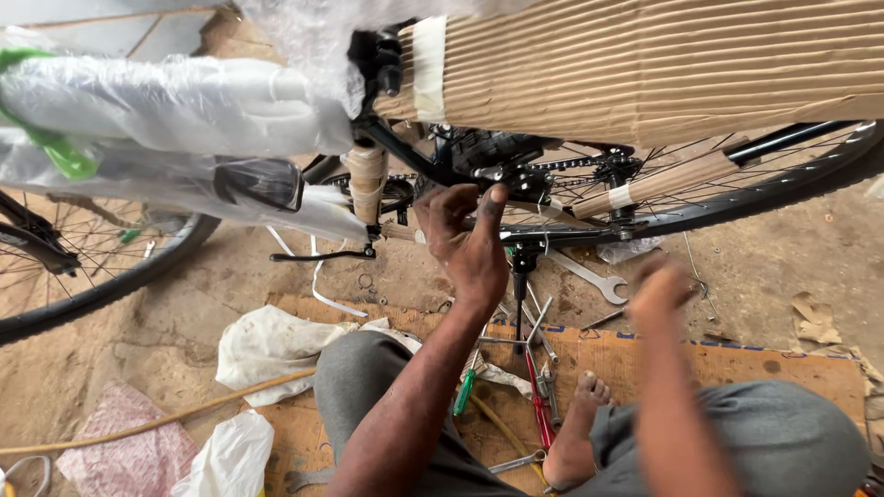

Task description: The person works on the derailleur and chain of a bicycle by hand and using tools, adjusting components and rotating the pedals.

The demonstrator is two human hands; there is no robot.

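**Inspector:** Report the position of your hands and the work.

**Me:** My left hand (470,241) is up at the bicycle (516,175), fingers curled with the thumb pressed near the chain (562,164) and crank area, under the frame wrapped in corrugated cardboard (663,64). I cannot tell whether it grips a small part or only presses. My right hand (658,287) is blurred, below the rear wheel (773,189); whether it is clenched or loose I cannot tell.

**Inspector:** Where does the bicycle stand?

**Me:** On the dirt floor (184,304), just beyond the far edge of the cardboard mat (737,359) I sit on. Tools lie on that mat: a spanner (594,276) near its far edge, a green-handled screwdriver (463,394) by my knee.

**Inspector:** Handling assessment?

**Me:** In my judgement the machine is heavy and stiff; steady it by bare frame tube or tyre. The wrapping would slide, the plastic sleeve (166,101) likewise. The chain looks greasy, the spokes thin: poor holds.
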